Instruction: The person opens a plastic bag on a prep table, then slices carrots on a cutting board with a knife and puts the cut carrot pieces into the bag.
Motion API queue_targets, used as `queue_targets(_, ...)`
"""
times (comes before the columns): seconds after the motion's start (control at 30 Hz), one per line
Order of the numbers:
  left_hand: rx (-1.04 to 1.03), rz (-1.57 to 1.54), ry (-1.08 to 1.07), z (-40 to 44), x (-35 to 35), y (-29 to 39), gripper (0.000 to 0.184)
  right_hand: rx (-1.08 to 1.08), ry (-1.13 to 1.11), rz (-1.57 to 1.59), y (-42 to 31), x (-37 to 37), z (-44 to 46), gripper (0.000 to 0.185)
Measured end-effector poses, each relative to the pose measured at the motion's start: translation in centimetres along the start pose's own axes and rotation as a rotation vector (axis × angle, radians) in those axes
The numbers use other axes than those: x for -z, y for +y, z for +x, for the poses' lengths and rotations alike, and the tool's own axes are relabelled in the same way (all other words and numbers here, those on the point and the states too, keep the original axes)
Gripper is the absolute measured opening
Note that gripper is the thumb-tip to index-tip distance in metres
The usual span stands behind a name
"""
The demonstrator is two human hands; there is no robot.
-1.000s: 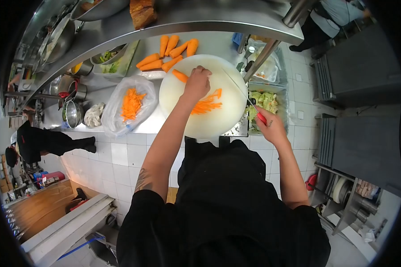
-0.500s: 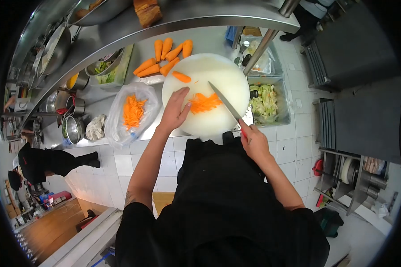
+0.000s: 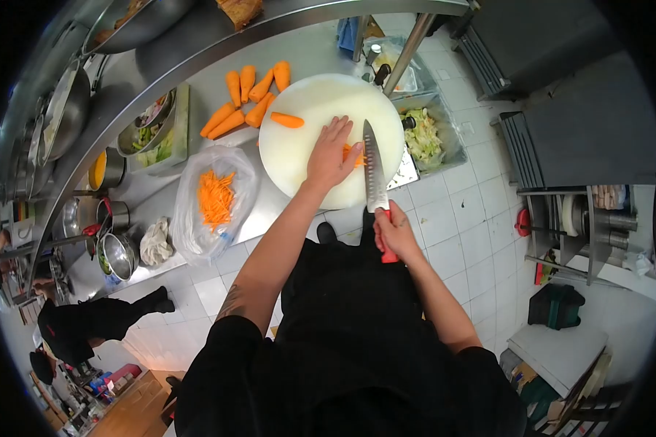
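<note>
My right hand (image 3: 393, 229) grips the red handle of a chef's knife (image 3: 374, 167); its dimpled blade points away from me over the round white cutting board (image 3: 284, 167). My left hand (image 3: 333, 153) is on the board with its fingers stretched out, its thumb side against the sliced carrot strips (image 3: 356, 155). The strips lie between that hand and the blade, and are partly hidden. A piece of carrot (image 3: 287, 119) sits at the board's upper left. Several peeled carrots (image 3: 242, 98) lie on the counter just beyond the board.
Left of the board is a plastic bag (image 3: 186, 207) holding carrot strips (image 3: 216, 198). A bin of chopped lettuce (image 3: 423, 138) stands to the right. Metal bowls (image 3: 119, 255) and a cloth (image 3: 154, 242) lie farther left. A steel shelf (image 3: 270, 25) crosses above, and another person (image 3: 87, 328) is at the left.
My left hand has moved right across the board, up to the carrot strips. The knife has swung more upright, its blade now along the strips' right side. The view has shifted and turned slightly.
</note>
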State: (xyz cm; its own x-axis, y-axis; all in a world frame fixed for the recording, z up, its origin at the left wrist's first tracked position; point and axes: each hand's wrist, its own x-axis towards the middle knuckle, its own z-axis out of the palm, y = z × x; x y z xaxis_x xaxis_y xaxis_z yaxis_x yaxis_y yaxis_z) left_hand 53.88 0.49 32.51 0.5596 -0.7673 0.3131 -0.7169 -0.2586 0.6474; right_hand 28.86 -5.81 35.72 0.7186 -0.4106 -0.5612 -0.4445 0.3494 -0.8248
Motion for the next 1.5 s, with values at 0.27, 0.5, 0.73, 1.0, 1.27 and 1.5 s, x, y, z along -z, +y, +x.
queue_targets(0.27,0.119,-0.045,0.172,-0.8,-3.2,4.2,0.058,0.061,0.046,-0.048,-0.3,-6.7,-0.2,0.019)
queue_targets(0.5,0.205,-0.309,0.267,-0.9,-3.2,3.8,0.041,0.107,-0.007,-0.081,-2.0,-7.6,-1.2,0.019)
queue_targets(0.73,0.272,-0.273,0.533,-3.1,7.8,1.3,0.040,0.322,-0.210,-0.291,-4.9,-13.6,-1.1,0.020)
queue_targets(1.0,0.805,0.176,0.499,-16.2,18.2,-16.0,0.035,-0.136,-0.697,-0.351,-6.4,-21.7,1.6,0.026)
queue_targets(1.27,0.672,0.287,0.691,-21.3,20.0,-18.4,0.037,-0.323,-0.620,-0.279,-12.8,-3.9,-2.1,0.020)
queue_targets(1.5,0.383,0.707,0.457,-21.6,16.4,-12.0,0.060,-0.032,-0.265,-0.291,-12.3,5.2,-0.7,0.018)
